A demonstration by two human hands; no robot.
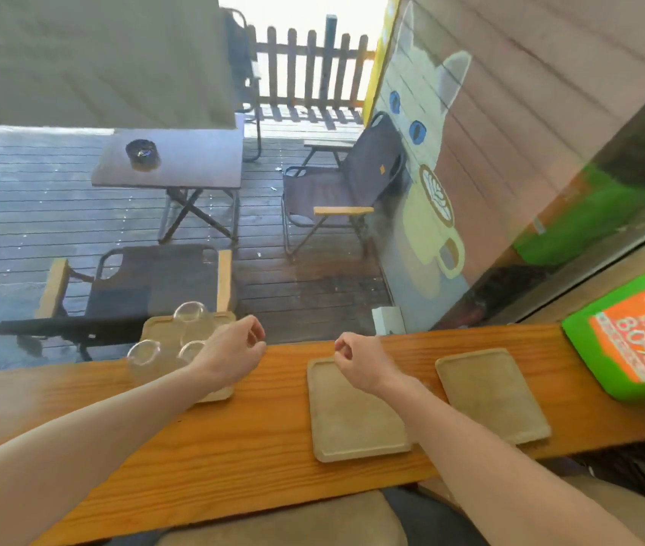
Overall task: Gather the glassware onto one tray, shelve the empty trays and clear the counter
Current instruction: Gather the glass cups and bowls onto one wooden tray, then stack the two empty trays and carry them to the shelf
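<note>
Three clear glasses stand on the left wooden tray (pixel 155 327) on the counter: one at the back (pixel 191 314), one at the front left (pixel 143 354) and one (pixel 191 350) partly hidden behind my left wrist. My left hand (pixel 234 350) hovers over that tray's right side, fingers loosely curled, holding nothing. My right hand (pixel 356 362) hangs over the far end of the middle tray (pixel 356 419), fingers curled and empty. A third bare tray (pixel 492 392) lies to the right.
The wooden counter (pixel 258 431) runs left to right along a window. A green and orange sign (pixel 636 333) lies at its right end. A small white box (pixel 388 320) sits behind the counter. Outside are folding chairs and a small table.
</note>
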